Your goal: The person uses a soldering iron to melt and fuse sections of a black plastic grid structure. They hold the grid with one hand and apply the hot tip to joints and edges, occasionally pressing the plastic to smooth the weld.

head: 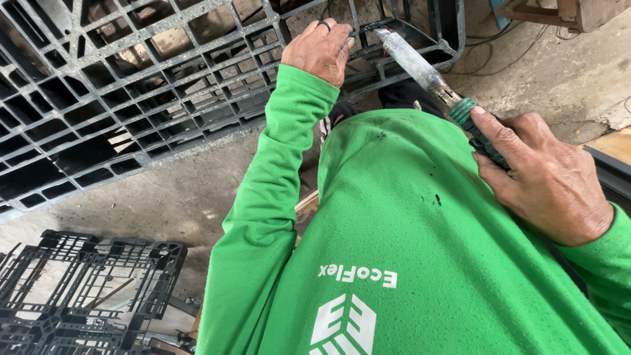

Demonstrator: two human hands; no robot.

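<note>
Your right hand is wrapped tight round the green-and-black grip of a long metal heat tool. Its long axis runs from that grip up and away to the left, nozzle tip resting at the near edge of the dark plastic pallet. Your left hand, ring on one finger, presses curled on the pallet rib just beside the tip. The tool looks stiff and moderately heavy; keep hold of the ribbed grip, since the bare barrel is probably hot. A second pallet frame lies on the concrete floor.
</note>
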